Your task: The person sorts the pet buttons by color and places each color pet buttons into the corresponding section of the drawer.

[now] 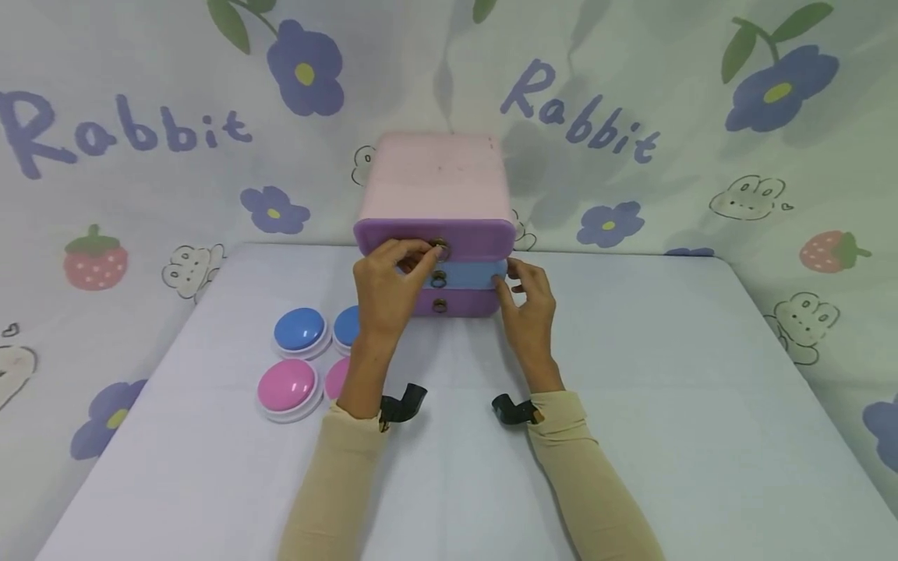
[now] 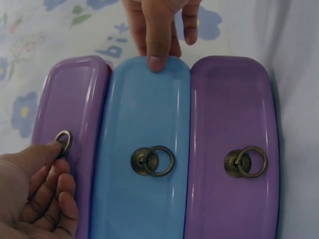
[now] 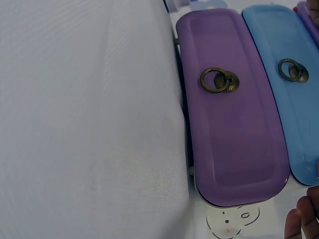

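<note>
A small cabinet has a pink top (image 1: 438,175) and three stacked drawers, each with a bronze ring pull. My left hand (image 1: 389,284) pinches the ring pull (image 2: 65,142) of the top purple drawer (image 1: 473,240) between thumb and fingers. At the cabinet's right side is my right hand (image 1: 529,304). Its straight thumb (image 2: 157,45) presses on the end of the blue middle drawer (image 2: 142,104), and its other fingers lie beside the cabinet. Below the blue one sits the purple bottom drawer (image 3: 234,129). Only fingertips of the right hand show in the right wrist view.
Left of the cabinet, blue round push buttons (image 1: 299,329) and pink ones (image 1: 286,385) with white bases stand on the white table (image 1: 701,405). My left forearm partly covers two of them. A patterned cloth (image 1: 596,70) hangs behind the cabinet.
</note>
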{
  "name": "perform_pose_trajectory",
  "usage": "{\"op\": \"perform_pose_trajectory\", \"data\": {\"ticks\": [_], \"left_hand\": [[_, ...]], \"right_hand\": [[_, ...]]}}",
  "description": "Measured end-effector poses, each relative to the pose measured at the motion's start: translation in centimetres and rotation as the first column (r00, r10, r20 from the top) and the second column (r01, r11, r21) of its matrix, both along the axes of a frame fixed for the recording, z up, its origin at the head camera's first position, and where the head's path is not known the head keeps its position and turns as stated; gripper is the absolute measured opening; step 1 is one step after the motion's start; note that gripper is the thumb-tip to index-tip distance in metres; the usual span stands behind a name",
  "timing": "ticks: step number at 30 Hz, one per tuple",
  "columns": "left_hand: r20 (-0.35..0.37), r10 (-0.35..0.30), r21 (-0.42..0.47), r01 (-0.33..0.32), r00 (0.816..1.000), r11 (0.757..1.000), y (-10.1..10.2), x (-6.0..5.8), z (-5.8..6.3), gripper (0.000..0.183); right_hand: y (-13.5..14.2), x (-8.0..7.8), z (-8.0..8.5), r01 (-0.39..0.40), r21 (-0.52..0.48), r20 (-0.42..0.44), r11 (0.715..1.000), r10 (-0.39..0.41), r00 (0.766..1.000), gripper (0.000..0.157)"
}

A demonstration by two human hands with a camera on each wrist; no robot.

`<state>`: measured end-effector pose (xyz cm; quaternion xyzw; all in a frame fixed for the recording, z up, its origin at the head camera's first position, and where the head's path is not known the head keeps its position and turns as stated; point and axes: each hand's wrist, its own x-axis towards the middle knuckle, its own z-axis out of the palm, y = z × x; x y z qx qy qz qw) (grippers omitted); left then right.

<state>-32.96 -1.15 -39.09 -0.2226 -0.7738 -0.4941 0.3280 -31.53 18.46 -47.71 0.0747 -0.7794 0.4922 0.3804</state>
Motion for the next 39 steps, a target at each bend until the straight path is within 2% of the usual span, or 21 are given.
{"op": "perform_pose_trajectory", "data": {"ticks": [14,21,26,31,36,39], "left_hand": [[0.009,0.029,-0.004,-0.029,1.0,1.0,-0.9,-0.6,0.2,0.017],[0.032,0.024,0.0,-0.024,0.999,1.0,-1.2,-0.2,-0.3,0.018],[0.084,0.038,-0.047,-0.034,0.996,0.998,-1.0,0.3,-1.2,0.017],[0.135,0.027,-0.081,-0.016,0.991,0.997,-0.4,0.8,-2.3,0.014],[0.235,0.065,-0.118,-0.038,0.97,0.992,0.0,1.1,-3.6,0.015],[0.264,0.098,-0.141,-0.062,0.96,0.988,0.1,1.0,-4.4,0.016]], "right_hand": [[-0.9,0.0,0.7,-0.02,0.0,0.013,1.0,0.02,1.0,0.032],[0.0,0.6,2.9,-0.075,-0.014,0.076,0.997,0.075,0.994,0.034],[1.1,0.1,4.6,-0.078,0.001,0.047,0.997,0.078,0.996,0.037],[2.0,-0.4,5.4,-0.089,0.068,0.032,0.994,0.087,0.996,0.039],[2.3,-0.5,5.6,-0.106,0.089,0.019,0.99,0.105,0.994,0.038],[2.3,-0.6,5.7,-0.11,0.087,0.014,0.99,0.11,0.994,0.038]]}}
